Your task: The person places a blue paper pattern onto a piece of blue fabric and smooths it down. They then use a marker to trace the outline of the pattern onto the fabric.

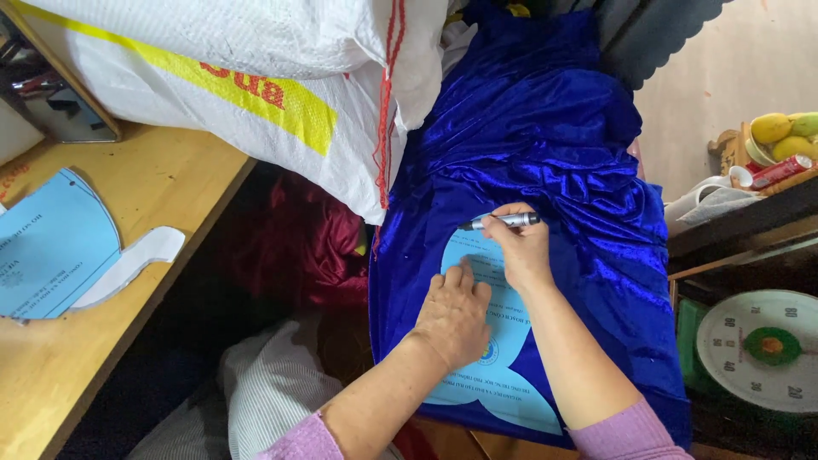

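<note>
A shiny royal-blue cloth (554,153) is spread in front of me. On it lies a light-blue paper pattern (503,366) with curved edges. My left hand (454,315) presses flat on the pattern. My right hand (521,247) grips a silver and black marker pen (503,222), held level at the pattern's top edge with its tip pointing left against the cloth.
A large white woven sack (256,77) with a yellow stripe leans at the upper left. A wooden table (128,187) on the left holds another light-blue paper pattern (51,247). Dark red cloth (298,247) lies between. A weighing scale (763,349) and fruit (784,132) sit at right.
</note>
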